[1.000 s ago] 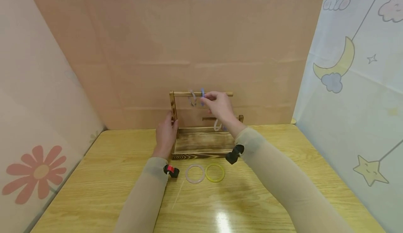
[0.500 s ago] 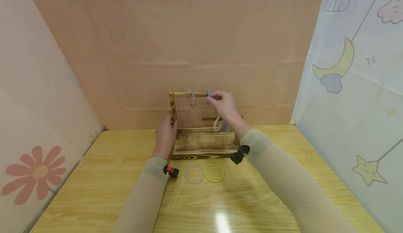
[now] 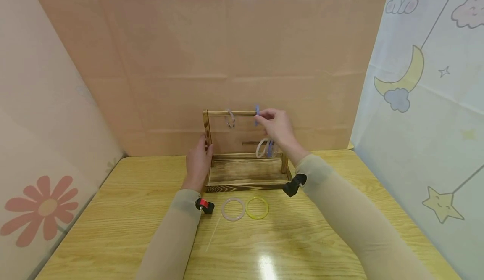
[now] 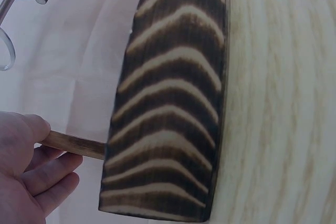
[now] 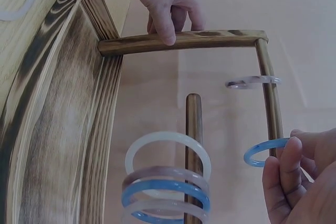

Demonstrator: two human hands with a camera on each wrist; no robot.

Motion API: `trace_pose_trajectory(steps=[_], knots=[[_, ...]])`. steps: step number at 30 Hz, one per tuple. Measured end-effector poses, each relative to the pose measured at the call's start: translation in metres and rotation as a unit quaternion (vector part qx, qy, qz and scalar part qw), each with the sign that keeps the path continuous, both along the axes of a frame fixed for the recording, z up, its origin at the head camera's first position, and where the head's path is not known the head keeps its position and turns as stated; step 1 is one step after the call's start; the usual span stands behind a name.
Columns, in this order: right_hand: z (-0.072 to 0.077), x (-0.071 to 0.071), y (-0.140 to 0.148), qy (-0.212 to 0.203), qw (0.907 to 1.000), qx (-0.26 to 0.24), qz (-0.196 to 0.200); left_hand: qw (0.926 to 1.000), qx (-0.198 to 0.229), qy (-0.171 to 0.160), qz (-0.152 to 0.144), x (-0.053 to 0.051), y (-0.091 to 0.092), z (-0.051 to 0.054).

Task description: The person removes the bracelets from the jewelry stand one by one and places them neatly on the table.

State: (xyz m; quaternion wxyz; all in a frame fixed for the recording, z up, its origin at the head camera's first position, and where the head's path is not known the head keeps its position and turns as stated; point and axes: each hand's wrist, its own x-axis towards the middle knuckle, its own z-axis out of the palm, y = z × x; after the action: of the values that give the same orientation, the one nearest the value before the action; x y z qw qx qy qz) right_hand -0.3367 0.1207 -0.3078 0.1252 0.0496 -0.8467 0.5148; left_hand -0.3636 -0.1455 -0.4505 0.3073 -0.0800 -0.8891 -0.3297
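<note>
A wooden bangle rack with two bars stands on the table. My left hand grips its left post, thumb on one side and fingers on the other. At the upper bar, my right hand pinches a blue bangle between thumb and fingers; the bangle is around the bar. A clear bangle with dark patches hangs on the same bar, nearer the left post. Several bangles hang on the lower bar, among them a white bangle and another blue bangle.
On the table in front of the rack's tray lie a pale pink bangle and a yellow bangle, side by side. A brown backdrop rises behind the rack, with patterned panels on both sides.
My right hand has moved right along the upper bar, with the blue bangle in its pinch, away from the clear bangle. The left hand has stayed on the post.
</note>
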Motion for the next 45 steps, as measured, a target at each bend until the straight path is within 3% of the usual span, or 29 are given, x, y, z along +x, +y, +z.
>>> trace_pose_trajectory(steps=[30, 45], knots=[[0.005, 0.003, 0.038, 0.012, 0.9993, 0.022, -0.028, 0.9999, -0.004, 0.012, 0.002, 0.0, 0.0, 0.003], [0.003, 0.012, 0.063, 0.004, 0.9997, 0.014, -0.022, 1.0, -0.002, 0.0, 0.006, 0.007, 0.003, 0.003]])
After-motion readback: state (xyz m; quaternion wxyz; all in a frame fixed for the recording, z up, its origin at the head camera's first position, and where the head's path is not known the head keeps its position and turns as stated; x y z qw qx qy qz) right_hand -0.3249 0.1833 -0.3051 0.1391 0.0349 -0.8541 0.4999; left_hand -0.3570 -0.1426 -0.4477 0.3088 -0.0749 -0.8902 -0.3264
